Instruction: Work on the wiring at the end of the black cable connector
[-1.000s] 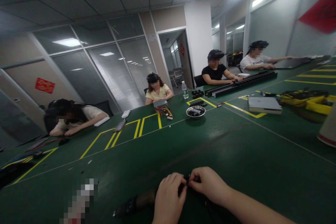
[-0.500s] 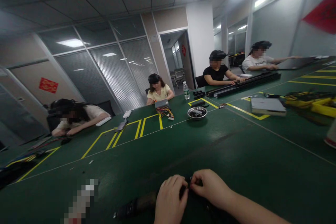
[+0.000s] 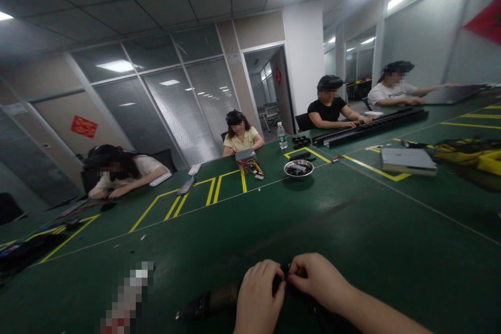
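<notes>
At the near edge of the green table, my left hand is curled with its fingers bent in toward my right hand. My right hand pinches with thumb and forefinger, its tips almost meeting the left fingertips. Between them shows a bit of something small and dark, too hidden to name. Left of my left hand lies a long dark object with a black ribbed end, partly covered by that hand; its kind is unclear.
A metal bowl of dark parts stands ahead, near a water bottle. Wires and a white box lie farther off. A blurred-out long item is at left. Several people sit working across the green table.
The whole view has shifted slightly, so the room and table appear a little farther right. Both hands keep nearly the same closed pose, fingertips together.
</notes>
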`<state>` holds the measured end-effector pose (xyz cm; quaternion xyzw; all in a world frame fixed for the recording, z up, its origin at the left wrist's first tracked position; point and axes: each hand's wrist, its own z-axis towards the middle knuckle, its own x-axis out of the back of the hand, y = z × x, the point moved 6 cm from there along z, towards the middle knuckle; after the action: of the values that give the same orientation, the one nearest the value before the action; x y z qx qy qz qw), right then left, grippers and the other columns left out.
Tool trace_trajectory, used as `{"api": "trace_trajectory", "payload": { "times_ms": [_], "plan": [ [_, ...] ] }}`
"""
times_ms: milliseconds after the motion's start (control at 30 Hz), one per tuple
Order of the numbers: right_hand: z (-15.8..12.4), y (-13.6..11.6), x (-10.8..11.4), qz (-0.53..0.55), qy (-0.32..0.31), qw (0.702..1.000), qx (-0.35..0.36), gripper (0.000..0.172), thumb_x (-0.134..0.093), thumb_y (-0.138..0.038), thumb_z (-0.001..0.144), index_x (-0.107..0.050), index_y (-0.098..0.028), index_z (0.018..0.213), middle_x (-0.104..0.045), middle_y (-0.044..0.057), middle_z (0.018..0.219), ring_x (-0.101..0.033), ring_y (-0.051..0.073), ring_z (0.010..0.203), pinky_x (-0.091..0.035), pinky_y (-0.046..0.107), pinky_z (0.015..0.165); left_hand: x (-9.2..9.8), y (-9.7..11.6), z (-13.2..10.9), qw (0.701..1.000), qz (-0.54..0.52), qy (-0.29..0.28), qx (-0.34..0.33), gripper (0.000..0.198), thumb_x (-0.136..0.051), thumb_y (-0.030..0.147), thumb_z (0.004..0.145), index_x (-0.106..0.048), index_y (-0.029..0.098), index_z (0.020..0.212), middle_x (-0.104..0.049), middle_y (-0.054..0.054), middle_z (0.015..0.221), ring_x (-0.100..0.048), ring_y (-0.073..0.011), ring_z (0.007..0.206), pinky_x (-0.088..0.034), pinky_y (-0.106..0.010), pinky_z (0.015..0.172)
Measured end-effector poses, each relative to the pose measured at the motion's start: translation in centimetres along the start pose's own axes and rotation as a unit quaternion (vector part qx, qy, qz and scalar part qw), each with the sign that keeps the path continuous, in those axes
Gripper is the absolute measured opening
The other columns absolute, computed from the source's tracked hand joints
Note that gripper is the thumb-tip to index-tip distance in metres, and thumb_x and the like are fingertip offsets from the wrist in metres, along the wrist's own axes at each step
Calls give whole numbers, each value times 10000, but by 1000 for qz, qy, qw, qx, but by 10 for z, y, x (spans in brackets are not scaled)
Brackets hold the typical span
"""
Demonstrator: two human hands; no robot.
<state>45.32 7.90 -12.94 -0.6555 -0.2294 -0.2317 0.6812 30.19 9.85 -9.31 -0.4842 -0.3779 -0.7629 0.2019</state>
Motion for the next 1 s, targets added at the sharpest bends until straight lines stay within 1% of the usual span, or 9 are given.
{"api": "trace_trajectory", "payload": {
  "times_ms": [233, 433, 633, 800, 1000],
  "plan": [
    [0, 0, 0, 1, 0, 1000, 3, 115, -619, -262, 787, -731, -234, 786, -705, -17, 740, -619, 127, 662, -370, 197, 582, -1, 0, 0, 1000, -8, 4, -8, 147, -503, 131, 793, -586, 228, 867, -630, -19, 958, -575, -211, 937, -410, -348, 839],
    [1, 4, -3, -4, -4, 1000, -5, 98, -635, -270, 776, -726, -234, 790, -705, -22, 725, -614, 125, 648, -362, 192, 566, -3, -3, 0, 1000, -3, 13, -7, 199, -513, 130, 773, -581, 221, 937, -628, -32, 940, -581, -220, 908, -422, -363, 821],
    [1, 2, -2, 3, -2, 1000, 3, 105, -627, -258, 778, -726, -223, 784, -711, -17, 738, -625, 123, 664, -368, 189, 578, -4, -1, 2, 1000, 2, 10, -27, 179, -501, 105, 762, -567, 221, 882, -631, -28, 950, -591, -219, 917, -430, -365, 820],
    [1, 0, -1, -5, -4, 1000, 5, 115, -618, -261, 785, -725, -221, 793, -709, -15, 740, -624, 125, 661, -368, 193, 578, 0, 1, 1, 1000, 3, 14, -28, 184, -500, 107, 775, -576, 229, 889, -632, -21, 963, -588, -211, 936, -427, -350, 829],
    [-1, -2, 0, -4, -20, 1000, 3, 134, -623, -293, 804, -729, -214, 822, -707, -2, 760, -621, 134, 676, -380, 203, 591, 0, 0, -2, 1000, 9, 17, -8, 195, -498, 115, 795, -572, 228, 936, -626, -20, 940, -589, -206, 905, -426, -339, 811]
  ]
}}
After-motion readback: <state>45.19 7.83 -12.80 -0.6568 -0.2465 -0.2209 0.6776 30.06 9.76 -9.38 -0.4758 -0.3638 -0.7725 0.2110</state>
